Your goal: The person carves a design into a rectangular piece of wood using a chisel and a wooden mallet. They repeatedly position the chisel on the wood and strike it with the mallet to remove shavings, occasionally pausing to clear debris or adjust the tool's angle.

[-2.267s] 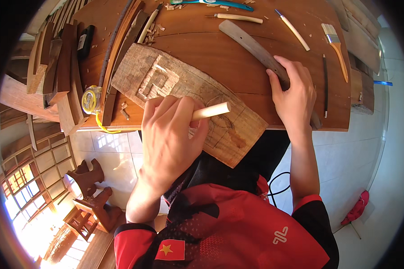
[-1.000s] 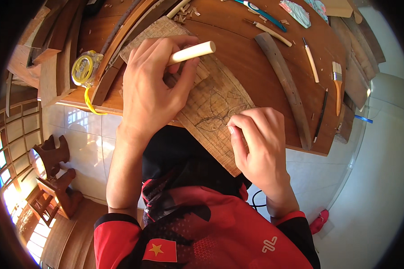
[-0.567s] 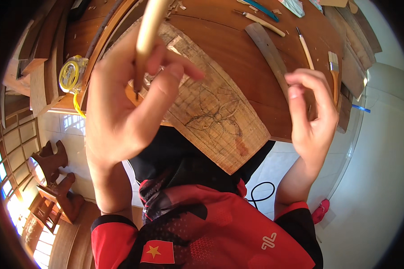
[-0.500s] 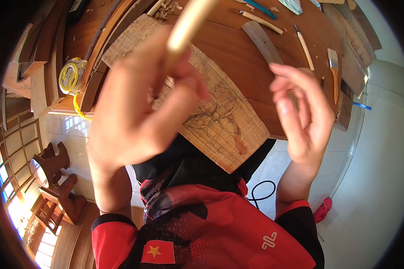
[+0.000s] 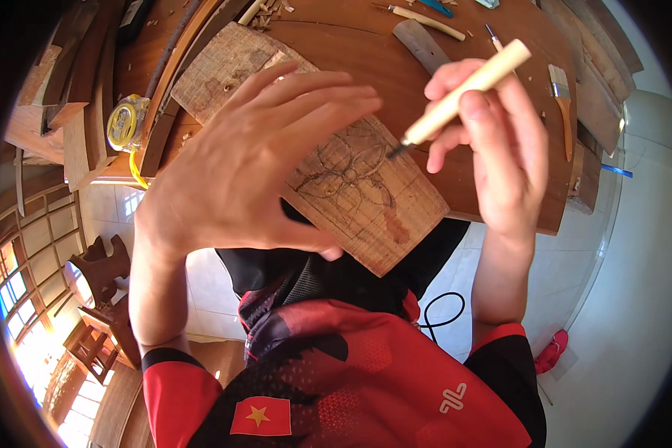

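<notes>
Carving tool (image 5: pixel 494 74) now in right fingers (image 5: pixel 446 78)

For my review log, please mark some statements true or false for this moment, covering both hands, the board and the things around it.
1. The right hand holds the pale-handled tool. True.
2. The left hand grips a second tool. False: the left hand is open, fingers spread, and holds no tool.
3. A flower outline is drawn on the wooden board. True.
4. The tape measure lies to the right of the board. False: the tape measure is to its left.
5. The flat paintbrush lies to the right of the board. True.
</notes>
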Demonstrator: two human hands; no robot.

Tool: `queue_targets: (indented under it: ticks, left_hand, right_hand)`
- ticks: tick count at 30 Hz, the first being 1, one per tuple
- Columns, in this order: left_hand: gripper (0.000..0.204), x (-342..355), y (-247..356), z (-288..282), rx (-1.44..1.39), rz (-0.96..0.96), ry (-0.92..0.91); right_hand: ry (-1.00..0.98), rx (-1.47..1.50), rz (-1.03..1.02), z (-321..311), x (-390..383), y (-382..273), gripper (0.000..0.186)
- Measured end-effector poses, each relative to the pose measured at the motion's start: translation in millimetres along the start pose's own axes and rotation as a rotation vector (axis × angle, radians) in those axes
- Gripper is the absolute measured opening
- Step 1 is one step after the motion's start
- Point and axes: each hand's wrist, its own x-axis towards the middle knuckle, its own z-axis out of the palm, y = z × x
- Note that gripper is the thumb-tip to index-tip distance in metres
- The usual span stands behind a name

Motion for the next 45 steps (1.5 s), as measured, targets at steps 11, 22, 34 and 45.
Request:
queue_targets:
  ticks: [11, 22, 34, 45]
  left_hand:
    - [0.107, 0, -2, 36, 0.338, -0.143, 0.068]
    - [0.06, -5, 32, 59, -0.067, 0.039, 0.074]
    - [0.075, 11, 13, 44, 0.183, -0.022, 0.074]
    - [0.115, 19, -15, 13, 0.318, -0.246, 0.096]
  right_hand:
    - [0.311, 0.059, -0.173, -19, -63, 21, 0.017]
    - [0.708, 0.152, -0.211, 28, -83, 56, 0.018]
    - [0.707, 0.039, -0.332, 22, -60, 64, 0.024]
    - [0.605, 0.091, 0.086, 25, -107, 32, 0.022]
